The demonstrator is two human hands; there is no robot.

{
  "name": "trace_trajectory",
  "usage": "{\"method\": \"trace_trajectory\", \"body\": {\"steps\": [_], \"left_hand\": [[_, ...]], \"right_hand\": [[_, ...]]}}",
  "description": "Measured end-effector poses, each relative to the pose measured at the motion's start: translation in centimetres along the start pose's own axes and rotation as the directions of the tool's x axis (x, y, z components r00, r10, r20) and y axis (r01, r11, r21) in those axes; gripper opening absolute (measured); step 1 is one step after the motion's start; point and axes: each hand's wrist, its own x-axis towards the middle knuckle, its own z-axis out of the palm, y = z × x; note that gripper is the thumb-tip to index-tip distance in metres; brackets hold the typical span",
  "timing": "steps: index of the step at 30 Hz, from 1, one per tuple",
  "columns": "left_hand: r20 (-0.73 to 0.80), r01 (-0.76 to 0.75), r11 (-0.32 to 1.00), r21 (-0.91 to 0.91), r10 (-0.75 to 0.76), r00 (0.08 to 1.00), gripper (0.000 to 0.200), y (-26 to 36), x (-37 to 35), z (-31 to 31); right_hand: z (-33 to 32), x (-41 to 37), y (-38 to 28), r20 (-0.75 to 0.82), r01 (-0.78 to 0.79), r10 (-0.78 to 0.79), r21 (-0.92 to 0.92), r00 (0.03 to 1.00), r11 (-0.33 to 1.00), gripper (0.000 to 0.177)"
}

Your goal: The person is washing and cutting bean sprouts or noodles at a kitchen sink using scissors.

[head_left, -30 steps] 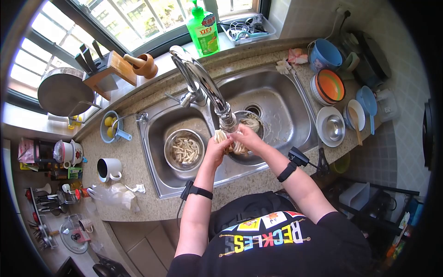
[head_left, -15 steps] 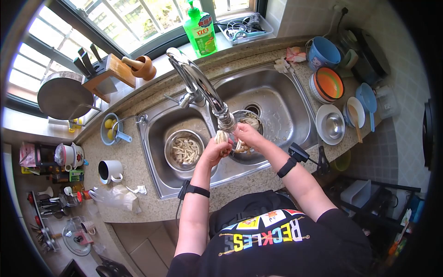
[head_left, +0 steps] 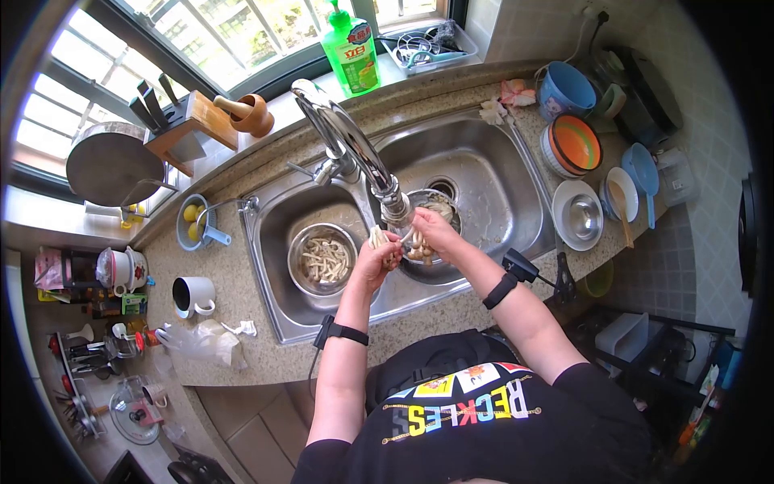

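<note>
Over the divider of the double sink, my left hand (head_left: 377,262) is closed around a bunch of pale mushrooms (head_left: 379,235), their stems poking up from the fist. My right hand (head_left: 434,231) pinches a mushroom (head_left: 408,239) beside it, just under the faucet's spout (head_left: 395,206). Below my right hand, a metal bowl (head_left: 456,219) in the right basin holds more mushrooms (head_left: 423,248), partly hidden by the hand. Another steel bowl (head_left: 295,278) in the left basin holds loose white mushroom pieces (head_left: 324,260).
Left of the sink are a strainer with yellow fruit (head_left: 193,224), a white mug (head_left: 193,297) and a plastic bag (head_left: 211,345). Stacked bowls (head_left: 574,145) and a white dish (head_left: 568,202) stand on the right. A green soap bottle (head_left: 351,58) is on the sill.
My hands have moved slightly apart, with the right fingers shifting a little. A mushroom stem now shows between the two hands. The bowls have stayed in place.
</note>
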Motion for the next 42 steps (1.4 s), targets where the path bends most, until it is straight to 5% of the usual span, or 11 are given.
{"method": "trace_trajectory", "body": {"steps": [6, 12, 18, 29, 34, 42], "left_hand": [[0.16, 0.008, 0.984, -0.175, 0.021, 0.987, 0.043, -0.1, -1.1, -1.3], [0.262, -0.001, 0.976, -0.216, 0.059, 0.963, 0.053, 0.7, -1.1, -0.6], [0.299, 0.047, 0.997, 0.055, -0.061, 0.952, 0.032, 1.4, -0.4, 0.6], [-0.05, -0.053, 0.997, 0.051, 0.055, 0.997, 0.016, 0.1, 0.4, 0.6], [0.0, -0.069, 0.997, 0.019, 0.069, 0.998, 0.013, -0.5, 0.1, 0.8], [-0.182, -0.03, 0.995, -0.096, 0.012, 0.983, 0.015, -1.7, -1.3, -2.0]], "right_hand": [[0.4, 0.4, -0.2, -0.002, -0.023, 0.023, 0.037, 1.0, 0.999, 0.022], [1.1, -0.7, -2.3, 0.143, -0.097, 0.133, -0.237, 0.981, 0.967, 0.018], [1.3, -1.4, -2.4, 0.135, -0.095, 0.141, -0.304, 0.981, 0.948, 0.004], [0.2, -1.0, -1.7, -0.015, 0.013, -0.014, -0.074, 1.0, 0.997, 0.006], [0.5, -1.0, -0.9, 0.12, 0.008, 0.009, -0.139, 0.993, 0.99, 0.016], [0.0, 1.4, -0.3, -0.062, 0.062, -0.063, -0.015, 0.996, 0.998, 0.021]]}}
